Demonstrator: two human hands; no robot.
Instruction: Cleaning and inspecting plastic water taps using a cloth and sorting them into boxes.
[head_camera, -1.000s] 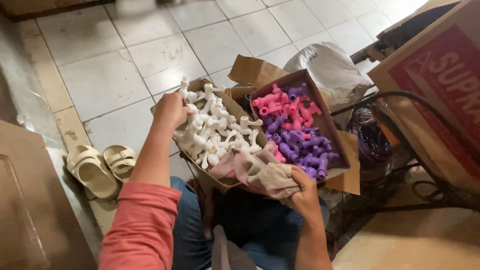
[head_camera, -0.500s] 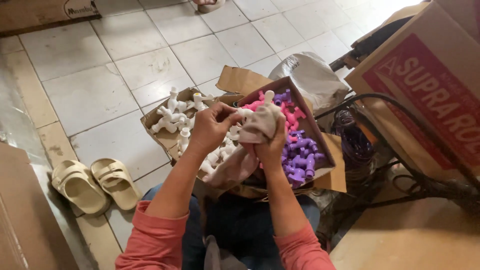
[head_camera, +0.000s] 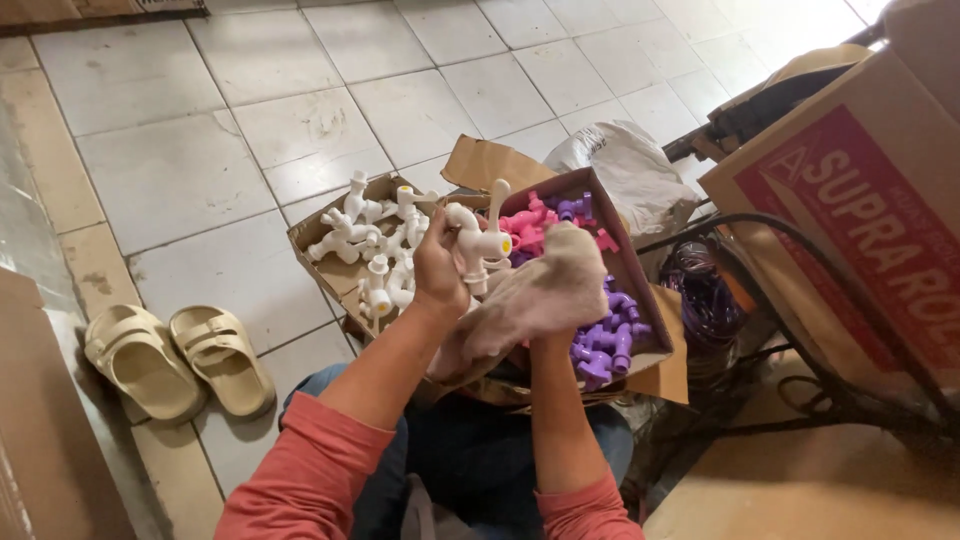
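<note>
My left hand (head_camera: 438, 268) holds a white plastic tap (head_camera: 480, 238) with a yellow cap, raised above an open cardboard box (head_camera: 330, 268). My right hand is hidden under a beige cloth (head_camera: 545, 295) that it grips, pressed next to the tap. The left part of the box holds several white plastic taps (head_camera: 372, 235). The right part holds pink taps (head_camera: 527, 226) and purple taps (head_camera: 605, 335).
A pair of beige sandals (head_camera: 175, 358) lies on the tiled floor (head_camera: 200, 150) at left. A large cardboard carton with a red panel (head_camera: 860, 215) stands at right. A white plastic bag (head_camera: 625, 170) sits behind the box. Black cables (head_camera: 800, 330) loop at right.
My left hand left the pile of white taps and lifted one out. My right hand brought the cloth up from the box's near edge to the tap.
</note>
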